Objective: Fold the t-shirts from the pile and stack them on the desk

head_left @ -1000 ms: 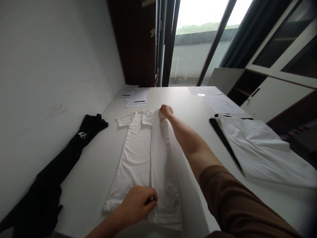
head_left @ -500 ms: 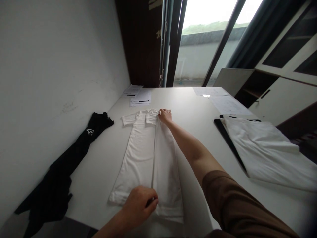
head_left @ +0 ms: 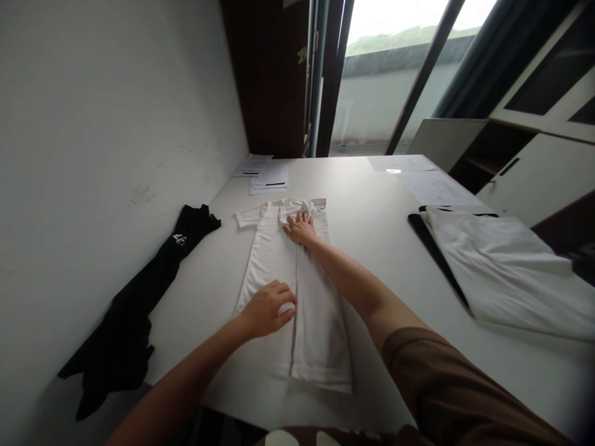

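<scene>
A white T-shirt [head_left: 320, 347] lies lengthwise on the table, its right side folded over the middle, with one short sleeve [head_left: 250, 217] sticking out to the left. My right hand [head_left: 300, 229] presses flat on the folded part near the collar, fingers spread. Lower down, my left hand [head_left: 269, 310] is over the middle of the shirt, beside the fold's edge. Its fingers are curved with a gap to the thumb, and nothing shows in them; whether it touches the cloth I cannot tell.
Along the wall on the left lies a black garment [head_left: 134, 310] with a white print. Folded white cloth [head_left: 502, 266] rests over something black at the right. Paper sheets [head_left: 269, 178] lie at the far left of the white table [head_left: 372, 248], and more sheets [head_left: 437, 186] at the far right.
My left hand has moved up from the shirt's hem to its middle. My right hand has let go of the shoulder corner and flattened on the cloth slightly nearer. The view has shifted a little.
</scene>
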A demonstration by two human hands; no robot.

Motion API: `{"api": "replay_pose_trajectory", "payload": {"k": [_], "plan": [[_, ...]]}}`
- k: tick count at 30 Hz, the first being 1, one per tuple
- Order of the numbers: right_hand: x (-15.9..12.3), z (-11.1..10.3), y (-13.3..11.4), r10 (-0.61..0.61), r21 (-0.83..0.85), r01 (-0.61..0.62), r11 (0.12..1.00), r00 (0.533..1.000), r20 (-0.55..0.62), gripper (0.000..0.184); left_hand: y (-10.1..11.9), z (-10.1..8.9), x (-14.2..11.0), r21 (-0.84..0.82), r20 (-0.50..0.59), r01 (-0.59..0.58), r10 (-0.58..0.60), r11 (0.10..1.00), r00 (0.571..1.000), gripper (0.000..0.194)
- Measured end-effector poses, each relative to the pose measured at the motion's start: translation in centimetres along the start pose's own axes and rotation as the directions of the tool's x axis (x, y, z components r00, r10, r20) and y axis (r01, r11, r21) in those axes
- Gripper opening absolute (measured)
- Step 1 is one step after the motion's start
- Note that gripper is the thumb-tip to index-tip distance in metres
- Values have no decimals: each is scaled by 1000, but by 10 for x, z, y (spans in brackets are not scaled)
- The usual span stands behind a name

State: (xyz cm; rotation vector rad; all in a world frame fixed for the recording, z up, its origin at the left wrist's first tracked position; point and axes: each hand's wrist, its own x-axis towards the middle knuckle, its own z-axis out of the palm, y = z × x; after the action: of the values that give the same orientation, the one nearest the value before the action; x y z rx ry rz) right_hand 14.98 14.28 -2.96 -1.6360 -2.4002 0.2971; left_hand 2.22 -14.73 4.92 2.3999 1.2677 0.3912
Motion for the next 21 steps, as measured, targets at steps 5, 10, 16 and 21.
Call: {"api": "replay_pose_trajectory", "payload": {"k": [5,10,16,21], "plan": [[-6,0,-1,13,-8,-13,1000,999,-30,63,-1,22,25,66,60,-207,203,976,977,33],[0,-3,-2,-34,-69,31,997,999,-39,59,1,43,24,87,113,-300,290,950,951,56],[17,-7,-20,35,-111,-50,993,991,-130,42,0,42,19,78,132,-306,294,949,947,65],[20,-10,-29,115,53,-109,993,987,-116,39,0,39,23,68,157,-314,301,947,941,67]]}}
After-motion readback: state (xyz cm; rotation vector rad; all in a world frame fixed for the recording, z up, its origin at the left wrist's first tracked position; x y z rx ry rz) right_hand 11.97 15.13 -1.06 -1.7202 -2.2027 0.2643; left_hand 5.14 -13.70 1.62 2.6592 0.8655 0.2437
